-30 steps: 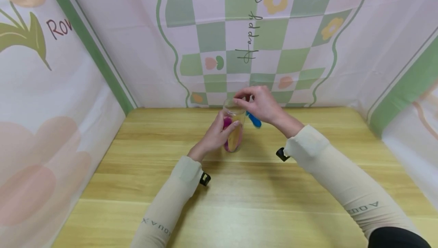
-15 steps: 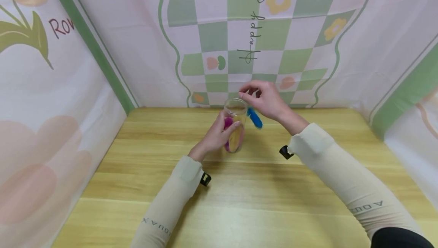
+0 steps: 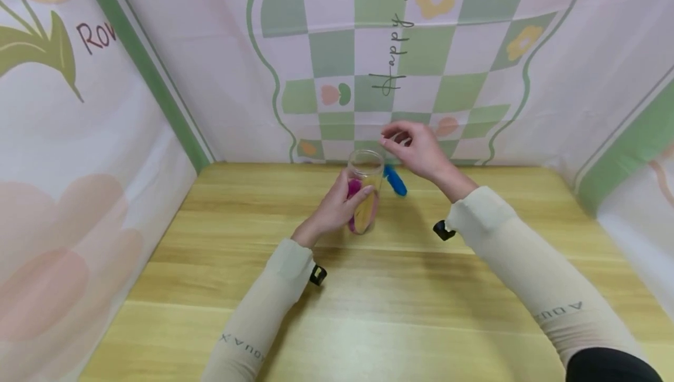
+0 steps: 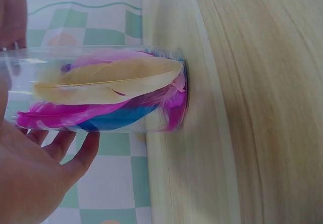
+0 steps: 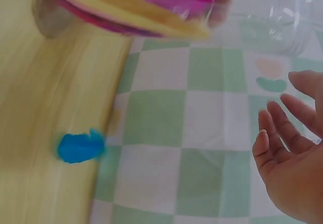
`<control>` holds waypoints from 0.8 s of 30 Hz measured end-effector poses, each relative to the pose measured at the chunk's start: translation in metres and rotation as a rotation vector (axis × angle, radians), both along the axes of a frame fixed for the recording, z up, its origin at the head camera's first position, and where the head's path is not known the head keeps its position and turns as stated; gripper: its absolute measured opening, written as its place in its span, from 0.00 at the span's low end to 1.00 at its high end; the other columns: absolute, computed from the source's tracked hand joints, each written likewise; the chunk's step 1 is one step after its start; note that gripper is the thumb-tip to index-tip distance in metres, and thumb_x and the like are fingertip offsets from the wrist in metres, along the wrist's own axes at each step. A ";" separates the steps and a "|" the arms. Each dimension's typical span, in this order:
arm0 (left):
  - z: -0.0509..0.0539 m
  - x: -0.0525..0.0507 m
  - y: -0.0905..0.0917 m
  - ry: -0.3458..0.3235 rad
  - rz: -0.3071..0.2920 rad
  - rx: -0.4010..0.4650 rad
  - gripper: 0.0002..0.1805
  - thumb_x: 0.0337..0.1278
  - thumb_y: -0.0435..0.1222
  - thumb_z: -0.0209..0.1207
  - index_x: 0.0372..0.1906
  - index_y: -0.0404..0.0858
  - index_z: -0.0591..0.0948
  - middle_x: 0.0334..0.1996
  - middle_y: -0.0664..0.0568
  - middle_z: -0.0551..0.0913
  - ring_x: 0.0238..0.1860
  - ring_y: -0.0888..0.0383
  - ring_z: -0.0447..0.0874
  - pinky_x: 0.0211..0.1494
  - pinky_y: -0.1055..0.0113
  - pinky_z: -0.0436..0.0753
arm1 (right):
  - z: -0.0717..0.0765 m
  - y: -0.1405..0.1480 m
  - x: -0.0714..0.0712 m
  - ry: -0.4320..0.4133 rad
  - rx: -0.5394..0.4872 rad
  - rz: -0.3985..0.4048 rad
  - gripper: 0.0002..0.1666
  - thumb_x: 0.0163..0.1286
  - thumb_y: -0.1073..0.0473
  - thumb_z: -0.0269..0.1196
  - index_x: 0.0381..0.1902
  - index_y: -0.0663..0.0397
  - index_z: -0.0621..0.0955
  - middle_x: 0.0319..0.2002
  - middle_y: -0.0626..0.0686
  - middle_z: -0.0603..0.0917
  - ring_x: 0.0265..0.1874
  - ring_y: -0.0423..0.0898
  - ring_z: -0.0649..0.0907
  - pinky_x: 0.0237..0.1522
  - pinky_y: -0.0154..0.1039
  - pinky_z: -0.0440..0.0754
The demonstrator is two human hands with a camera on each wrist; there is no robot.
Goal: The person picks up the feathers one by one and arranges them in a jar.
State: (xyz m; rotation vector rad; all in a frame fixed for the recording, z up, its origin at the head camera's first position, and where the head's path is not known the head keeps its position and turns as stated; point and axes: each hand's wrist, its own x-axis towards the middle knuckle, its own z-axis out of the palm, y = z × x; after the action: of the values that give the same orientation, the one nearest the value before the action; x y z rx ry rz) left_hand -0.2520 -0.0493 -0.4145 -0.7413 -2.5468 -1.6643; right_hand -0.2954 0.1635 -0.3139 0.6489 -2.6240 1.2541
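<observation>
A clear jar point(image 3: 374, 177) stands on the wooden table, its round mouth facing up. My left hand point(image 3: 337, 203) grips it from the left side, thumb across the front and fingers around the back. Inside, the left wrist view shows a pale yellow feather point(image 4: 111, 78), a magenta feather point(image 4: 65, 116) and a blue feather point(image 4: 121, 118), with more pink ones behind. Just right of the jar's mouth hovers my right hand point(image 3: 418, 147), fingers loosely bent, holding nothing. Below it, another blue feather point(image 3: 395, 181) lies on the table beside the jar.
The wooden table point(image 3: 379, 300) ends at a checkered cloth backdrop point(image 3: 374, 48) right behind the jar. Printed cloth walls stand at left and right. Dark clips point(image 3: 444, 230) stick out from the sleeve cuffs.
My right hand has drawn away from the jar's mouth, up and to the right. The left hand keeps its hold on the jar, and the loose blue feather stays on the table.
</observation>
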 end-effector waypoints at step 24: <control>0.001 0.001 0.000 0.016 0.008 -0.023 0.23 0.79 0.48 0.52 0.64 0.40 0.63 0.55 0.43 0.77 0.57 0.50 0.80 0.67 0.54 0.76 | -0.046 0.025 -0.040 -0.157 0.068 -0.116 0.27 0.78 0.48 0.61 0.61 0.65 0.78 0.56 0.63 0.81 0.53 0.58 0.79 0.49 0.51 0.81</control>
State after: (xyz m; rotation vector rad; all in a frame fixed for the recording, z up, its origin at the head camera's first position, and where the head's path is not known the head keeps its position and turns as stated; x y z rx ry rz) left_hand -0.2513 -0.0490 -0.4131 -0.7424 -2.5585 -1.6231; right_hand -0.3357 0.1887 -0.3602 0.4163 -2.7966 1.2335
